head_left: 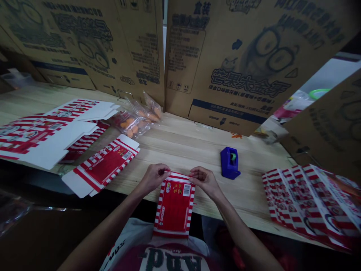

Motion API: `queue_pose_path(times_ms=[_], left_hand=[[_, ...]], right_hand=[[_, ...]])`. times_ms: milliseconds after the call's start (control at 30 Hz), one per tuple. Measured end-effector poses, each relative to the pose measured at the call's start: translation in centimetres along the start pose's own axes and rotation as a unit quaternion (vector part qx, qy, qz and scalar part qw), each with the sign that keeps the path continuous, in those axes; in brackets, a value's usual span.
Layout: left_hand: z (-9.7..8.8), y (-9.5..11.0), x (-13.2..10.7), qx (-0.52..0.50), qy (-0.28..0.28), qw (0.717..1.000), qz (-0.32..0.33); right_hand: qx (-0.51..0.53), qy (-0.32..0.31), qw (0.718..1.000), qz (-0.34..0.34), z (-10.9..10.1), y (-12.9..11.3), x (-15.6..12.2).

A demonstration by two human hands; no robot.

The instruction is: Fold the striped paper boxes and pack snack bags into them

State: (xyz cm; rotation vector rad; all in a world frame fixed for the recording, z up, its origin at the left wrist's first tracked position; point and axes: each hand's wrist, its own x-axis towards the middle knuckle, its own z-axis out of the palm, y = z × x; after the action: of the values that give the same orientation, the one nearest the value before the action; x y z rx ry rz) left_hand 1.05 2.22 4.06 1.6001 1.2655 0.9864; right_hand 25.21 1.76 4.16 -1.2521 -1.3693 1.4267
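Note:
A red-and-white striped carton (174, 205) lies flat in front of my chest, its far end over the table edge. My left hand (156, 177) pinches the far left corner of this carton between thumb and fingers. At the far right corner my right hand (205, 180) grips the same end, fingers curled over it. Printed on its red panel are a barcode and small pictures. Left of my hands rests another striped carton (108, 163), flattened, with white flaps showing. A blue tape dispenser (229, 163) stands to the right of my right hand.
Flat striped cartons (50, 131) are stacked at the left, beside clear bags of orange pieces (135, 122). A row of striped boxes (307, 203) leans at the right. Large brown cardboard boxes (180, 75) wall off the back of the wooden table (180, 145).

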Motion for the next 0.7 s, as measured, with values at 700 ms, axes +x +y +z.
queue_pose_path(times_ms=[700], left_hand=[[1.1, -1.1, -2.1, 0.026, -0.007, 0.994, 0.110]], right_hand=[[-0.023, 0.095, 0.986, -0.131, 0.0, 3.1, -3.0]])
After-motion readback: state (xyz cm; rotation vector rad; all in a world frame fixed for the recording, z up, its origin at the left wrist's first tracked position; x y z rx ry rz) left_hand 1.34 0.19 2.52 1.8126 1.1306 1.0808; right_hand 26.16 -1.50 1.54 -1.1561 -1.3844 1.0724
